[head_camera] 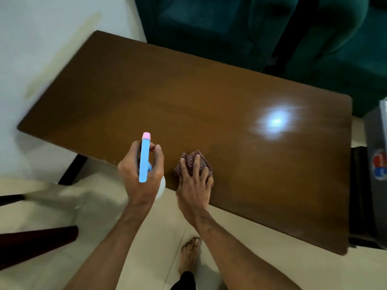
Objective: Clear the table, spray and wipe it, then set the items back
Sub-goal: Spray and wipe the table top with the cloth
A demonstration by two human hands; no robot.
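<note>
A brown wooden table [188, 105] fills the middle of the view, its top bare and glossy with a bright light reflection at the right. My left hand [142, 174] grips a spray bottle [145, 158] with a light blue head and pink nozzle, held over the table's near edge and pointing away from me. Just to its right, my right hand [194, 181] presses flat on a crumpled red checked cloth [193, 160] lying on the tabletop near the front edge.
Dark green sofa cushions [251, 28] stand behind the table. A grey bag with a printed logo [377, 155] sits on a dark stand at the table's right end. A dark red furniture leg [35, 241] juts in at lower left. My bare foot [189, 254] rests on the pale tile floor.
</note>
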